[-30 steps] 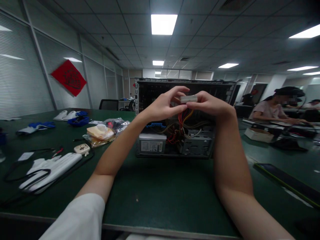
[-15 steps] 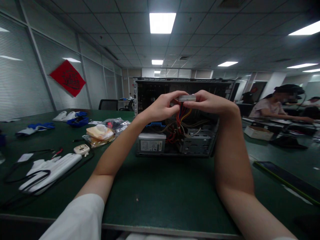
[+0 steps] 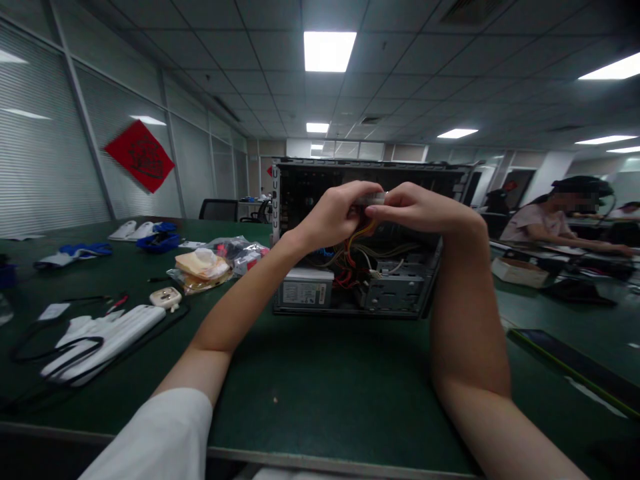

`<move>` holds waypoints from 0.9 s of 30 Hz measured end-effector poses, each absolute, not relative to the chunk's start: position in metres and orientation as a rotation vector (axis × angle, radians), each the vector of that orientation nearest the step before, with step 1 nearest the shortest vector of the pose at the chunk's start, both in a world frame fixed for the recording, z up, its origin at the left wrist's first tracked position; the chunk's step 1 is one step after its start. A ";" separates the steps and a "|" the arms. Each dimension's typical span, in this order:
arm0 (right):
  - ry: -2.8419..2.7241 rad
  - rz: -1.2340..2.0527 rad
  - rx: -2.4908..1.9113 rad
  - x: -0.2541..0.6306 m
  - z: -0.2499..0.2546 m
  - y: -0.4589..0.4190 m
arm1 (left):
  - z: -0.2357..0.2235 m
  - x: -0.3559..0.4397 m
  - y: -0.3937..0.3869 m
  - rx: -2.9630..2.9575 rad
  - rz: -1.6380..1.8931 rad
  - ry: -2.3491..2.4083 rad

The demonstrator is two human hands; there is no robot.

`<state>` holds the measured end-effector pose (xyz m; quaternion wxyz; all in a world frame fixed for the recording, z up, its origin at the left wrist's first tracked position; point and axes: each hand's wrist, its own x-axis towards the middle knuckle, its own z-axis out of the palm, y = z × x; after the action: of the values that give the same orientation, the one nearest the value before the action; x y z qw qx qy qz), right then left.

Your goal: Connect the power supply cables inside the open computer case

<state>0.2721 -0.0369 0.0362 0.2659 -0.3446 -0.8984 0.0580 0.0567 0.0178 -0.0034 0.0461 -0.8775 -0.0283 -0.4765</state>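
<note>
pinching one pale connector (image 3: 374, 199), seemingly: one left hand (image 3: 331, 215), one right hand (image 3: 425, 208); one case (image 3: 275, 203).

The connector (image 3: 371, 199) looked like pale, smooth plastic. Bare metal with a dull grey finish formed the drive cage (image 3: 397, 293), and the power supply (image 3: 307, 289) had a matt metal casing. The bench (image 3: 325, 380) was smooth, faintly glossy; the clear bag (image 3: 247, 249) was shiny, crinkled plastic, the sleeve (image 3: 167, 420) matt cloth.

dim overall — ceiling light (image 3: 330, 52) glaring, edges stretched — detail soft
</note>
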 end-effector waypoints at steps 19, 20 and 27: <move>-2.268 0.221 -0.933 0.277 0.032 -0.028 | 0.010 0.039 0.024 -3.384 -1.405 -0.476; -2.266 0.216 -0.928 0.276 0.032 -0.028 | 0.010 0.038 0.022 -3.390 -1.410 -0.475; -2.318 0.217 -0.935 0.273 0.034 -0.036 | 0.012 0.036 0.015 -3.391 -1.452 -0.420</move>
<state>0.2730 -0.0356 0.0344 0.3112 -0.3541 -0.8781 0.0822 0.0356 0.0146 0.0124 -0.2818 -0.8764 -0.1086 -0.3752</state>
